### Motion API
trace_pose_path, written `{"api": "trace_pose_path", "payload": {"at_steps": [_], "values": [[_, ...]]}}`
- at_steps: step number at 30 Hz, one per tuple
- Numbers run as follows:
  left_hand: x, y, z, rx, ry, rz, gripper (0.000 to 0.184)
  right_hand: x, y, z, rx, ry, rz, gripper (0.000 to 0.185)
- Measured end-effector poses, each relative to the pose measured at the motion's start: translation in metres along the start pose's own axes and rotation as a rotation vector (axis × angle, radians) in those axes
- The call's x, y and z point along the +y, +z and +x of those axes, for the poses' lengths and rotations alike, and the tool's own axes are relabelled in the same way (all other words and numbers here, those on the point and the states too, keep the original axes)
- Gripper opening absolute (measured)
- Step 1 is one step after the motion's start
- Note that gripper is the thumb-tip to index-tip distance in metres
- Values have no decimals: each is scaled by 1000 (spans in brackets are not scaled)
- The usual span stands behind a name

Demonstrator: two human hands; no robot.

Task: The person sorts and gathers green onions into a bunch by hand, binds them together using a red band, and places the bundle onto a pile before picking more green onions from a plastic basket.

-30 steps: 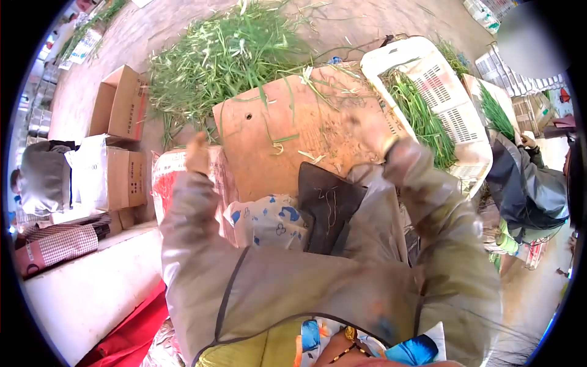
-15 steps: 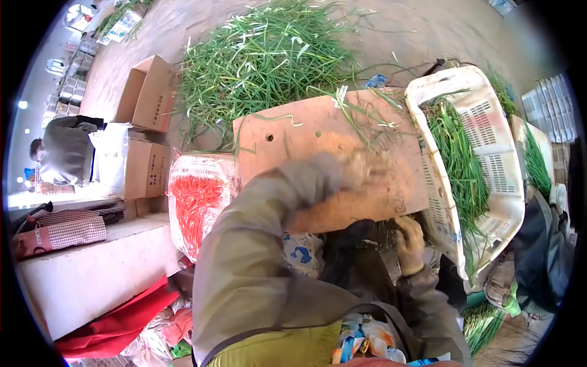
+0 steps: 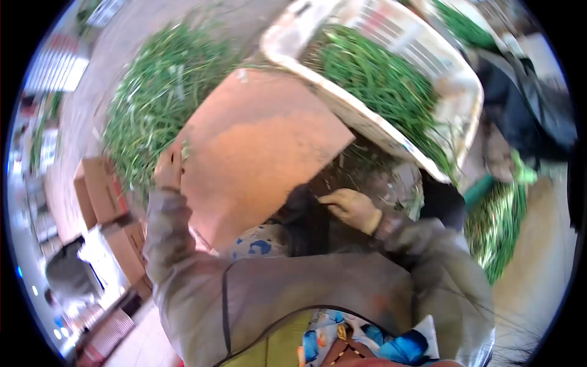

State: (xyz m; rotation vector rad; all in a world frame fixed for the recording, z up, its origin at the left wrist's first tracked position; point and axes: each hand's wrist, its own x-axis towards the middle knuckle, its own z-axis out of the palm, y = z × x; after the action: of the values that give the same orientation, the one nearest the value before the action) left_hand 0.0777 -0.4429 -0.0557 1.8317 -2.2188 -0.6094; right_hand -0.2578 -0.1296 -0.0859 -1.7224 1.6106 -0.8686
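Note:
A flat brown wooden board (image 3: 257, 140) lies tilted in front of me, its surface nearly bare. My left hand (image 3: 168, 166) grips its left edge, fingers curled over the rim and somewhat blurred. In a pale glove, my right hand (image 3: 351, 208) is closed beside my dark knee, near the board's lower right corner; whatever it may hold cannot be made out. A heap of long thin green stalks (image 3: 171, 92) lies past the board's far left side. More green stalks (image 3: 379, 73) fill a white plastic crate (image 3: 367, 116) to the right of the board.
Cardboard boxes (image 3: 101, 192) stand at the left, near another person (image 3: 70, 269). Green bundles (image 3: 498, 229) lie on the ground at the right. Dark clothing (image 3: 520, 104) of someone nearby shows beyond the crate. Scraps (image 3: 367, 159) litter the ground between board and crate.
My left hand has moved from over the middle of the board to its left edge. The loose stalks on the board are gone. My view has turned, shifting the crate up and left.

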Motion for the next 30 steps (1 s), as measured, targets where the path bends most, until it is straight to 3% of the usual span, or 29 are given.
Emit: {"api": "trace_pose_path", "payload": {"at_steps": [2,3,6,8,10,11,12,14,16,17,18,20,21,22,23,25,26,27,28,29,30], "values": [[22,5,-36,125,439,383,23,-15,4,-1,-220,24,48,22],[43,6,-52,17,416,166,23,-25,-1,0,-303,7,-20,22],[99,33,-98,-260,344,-370,26,-10,-30,7,-140,-217,-57,21],[118,56,-127,-379,521,-301,29,7,-94,22,10,-173,-76,19],[197,54,-152,-573,524,-426,30,38,-151,34,131,56,-210,20],[231,52,-161,-538,659,-341,31,75,-171,36,214,240,-87,23],[255,55,-166,-509,791,-260,32,71,-212,40,45,471,-391,27],[270,79,-170,-566,790,-301,33,185,-261,18,-186,450,-723,30],[271,108,-171,-618,773,-401,35,154,-320,-4,-140,686,-695,30],[270,115,-169,-622,741,-375,35,166,-335,-29,-60,574,-724,36],[268,122,-167,-623,708,-349,34,162,-347,-50,-123,432,-665,46],[262,130,-161,-550,784,-243,35,138,-339,-78,-423,453,-920,58],[264,134,-159,-526,813,-341,35,140,-328,-101,-473,344,-1011,65],[265,137,-157,-469,823,-411,34,129,-318,-114,-454,256,-984,67],[260,150,-158,-407,894,-383,31,112,-317,-116,-528,339,-879,70],[256,160,-161,-387,907,-388,27,114,-318,-113,-302,348,-554,66],[256,167,-163,-378,914,-390,26,150,-321,-116,-167,518,-142,61],[254,173,-162,-300,1064,-429,30,189,-325,-118,26,646,267,58],[263,155,-165,-488,752,-347,33,186,-323,-93,-127,419,-373,58],[263,166,-168,-511,719,-298,35,209,-307,-84,-251,420,-705,59],[268,156,-169,-583,697,-205,35,209,-286,-65,-390,541,-816,65]]}}
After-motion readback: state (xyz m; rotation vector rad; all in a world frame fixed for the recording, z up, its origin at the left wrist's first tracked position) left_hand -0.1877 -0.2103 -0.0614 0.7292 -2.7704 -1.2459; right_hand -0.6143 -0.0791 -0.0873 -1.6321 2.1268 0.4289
